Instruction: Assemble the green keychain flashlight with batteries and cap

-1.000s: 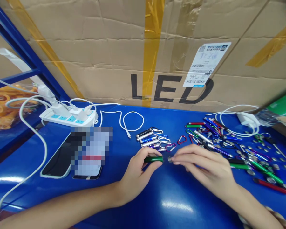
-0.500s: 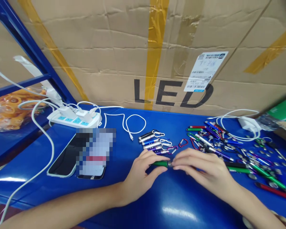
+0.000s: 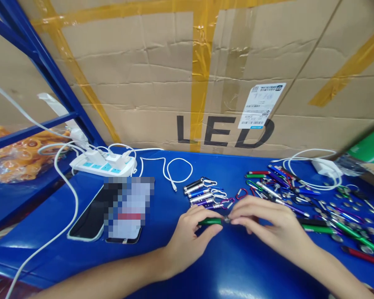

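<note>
A short green metal tube (image 3: 212, 221) lies between the thumb and fingers of my left hand (image 3: 188, 236), its open end pointing right. My right hand (image 3: 268, 216) pinches a small silvery piece (image 3: 227, 219) just off that end, with a narrow gap between the two. Beyond my hands is a row of small flashlights (image 3: 202, 193) in black, blue, silver and purple, with carabiner clips. A loose red carabiner (image 3: 241, 194) lies near my right fingertips.
Loose colored tubes (image 3: 314, 228), clips and button cells spread over the blue table (image 3: 162, 195) at right. Two phones (image 3: 87, 218) and a white power strip (image 3: 102, 165) with cables are at left. A large cardboard box (image 3: 143, 83) stands behind.
The silvery piece, at the green tube's end before, is now apart from it in my right fingers. The whole view has shifted, with the table lower in the picture.
</note>
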### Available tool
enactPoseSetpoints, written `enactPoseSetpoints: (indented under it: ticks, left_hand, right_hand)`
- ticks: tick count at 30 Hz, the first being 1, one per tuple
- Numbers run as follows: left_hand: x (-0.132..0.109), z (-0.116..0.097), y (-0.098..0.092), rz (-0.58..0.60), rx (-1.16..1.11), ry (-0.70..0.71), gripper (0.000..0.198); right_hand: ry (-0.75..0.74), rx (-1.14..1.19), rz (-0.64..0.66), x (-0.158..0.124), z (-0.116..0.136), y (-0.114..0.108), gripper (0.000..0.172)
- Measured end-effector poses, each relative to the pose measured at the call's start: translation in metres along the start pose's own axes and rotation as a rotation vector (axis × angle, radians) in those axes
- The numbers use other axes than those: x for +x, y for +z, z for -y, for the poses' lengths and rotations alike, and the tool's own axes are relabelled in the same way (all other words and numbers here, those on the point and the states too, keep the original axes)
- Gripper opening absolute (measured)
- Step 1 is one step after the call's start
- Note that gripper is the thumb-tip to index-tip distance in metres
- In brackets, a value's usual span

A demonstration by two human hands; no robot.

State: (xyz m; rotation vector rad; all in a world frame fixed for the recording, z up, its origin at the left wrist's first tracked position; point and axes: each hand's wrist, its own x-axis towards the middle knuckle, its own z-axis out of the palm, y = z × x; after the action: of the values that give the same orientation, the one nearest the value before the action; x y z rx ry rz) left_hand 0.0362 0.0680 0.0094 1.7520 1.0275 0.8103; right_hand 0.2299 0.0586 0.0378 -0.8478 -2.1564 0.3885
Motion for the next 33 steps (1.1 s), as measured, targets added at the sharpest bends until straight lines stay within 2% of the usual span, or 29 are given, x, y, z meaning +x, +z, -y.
enactPoseSetpoints:
  ticks: [5, 13, 18, 23, 33]
  left_hand:
    - [0.0, 0.001, 0.0, 0.002, -0.033, -0.003, 0.016]
    - [0.001, 0.002, 0.0, 0.053, -0.118, -0.043, 0.016]
    - [0.0, 0.001, -0.001, 0.063, -0.112, -0.026, 0.018]
    - [0.0, -0.002, -0.001, 0.083, -0.1, -0.028, 0.017]
    - [-0.001, 0.005, -0.002, 0.075, -0.098, -0.027, 0.014]
  right_hand:
    - [0.098, 0.152, 0.028, -0.001, 0.001, 0.015, 0.01]
    - [0.156, 0.154, -0.054, -0.002, 0.001, 0.008, 0.009]
    - [0.147, 0.192, -0.058, 0.0, 0.004, 0.015, 0.008]
    - [0.151, 0.127, -0.074, 0.0, 0.002, 0.016, 0.009]
    - [0.183, 0.181, -0.057, 0.0, 0.001, 0.02, 0.008]
